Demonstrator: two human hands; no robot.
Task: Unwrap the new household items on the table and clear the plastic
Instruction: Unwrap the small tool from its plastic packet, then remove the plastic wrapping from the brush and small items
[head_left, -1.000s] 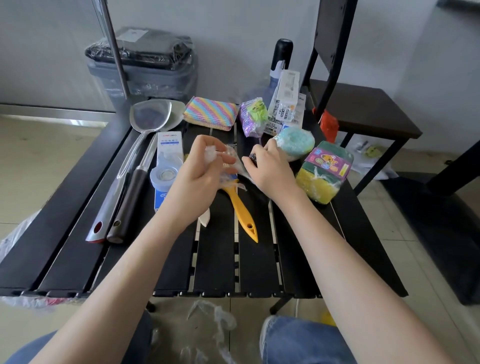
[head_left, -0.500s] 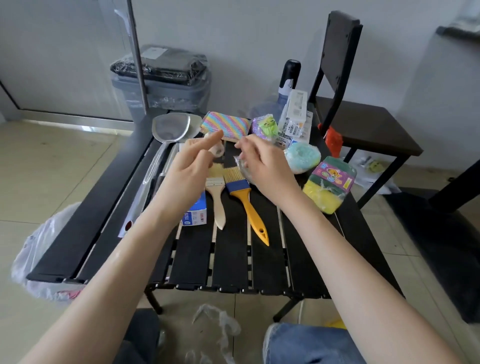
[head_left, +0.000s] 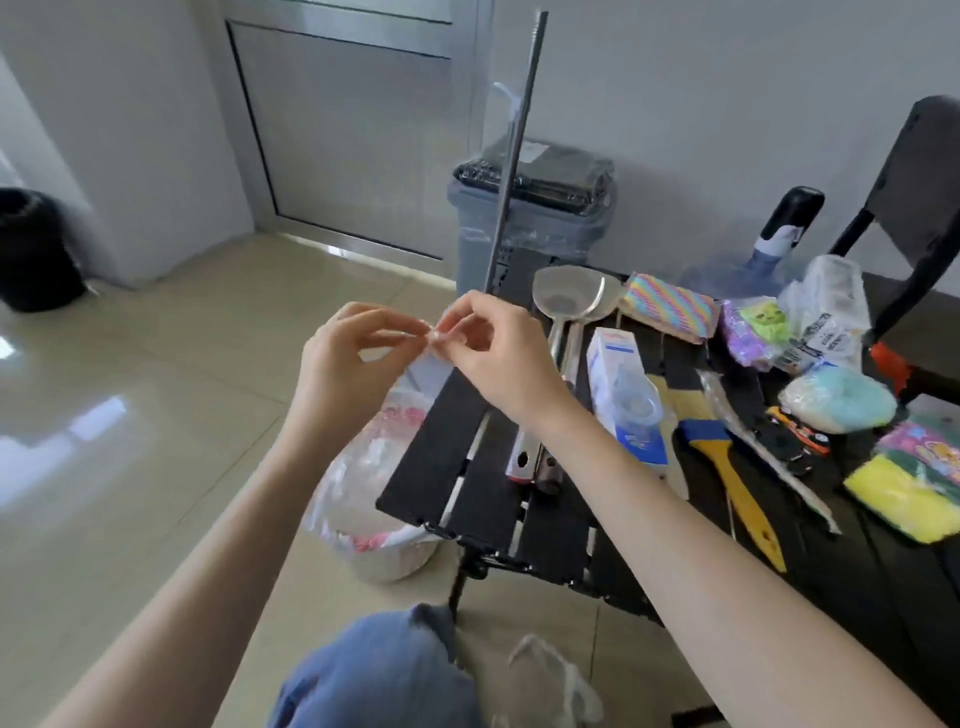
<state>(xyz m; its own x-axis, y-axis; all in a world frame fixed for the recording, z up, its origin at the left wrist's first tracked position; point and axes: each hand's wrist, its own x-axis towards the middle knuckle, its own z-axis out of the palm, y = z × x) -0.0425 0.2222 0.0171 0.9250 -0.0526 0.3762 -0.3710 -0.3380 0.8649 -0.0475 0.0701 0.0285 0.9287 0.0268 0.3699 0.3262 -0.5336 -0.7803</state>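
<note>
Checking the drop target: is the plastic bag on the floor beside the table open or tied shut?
Open. The plastic bag gapes upward beside the table, with crumpled plastic visible inside. Both hands pinch a clear wrapper above it.

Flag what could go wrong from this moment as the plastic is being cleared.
Both the left hand and right hand pinch a thin clear plastic wrapper above the floor bag; it may cling to fingers or drift past the bag's opening. More loose plastic lies by the feet, a possible slip hazard.
</note>
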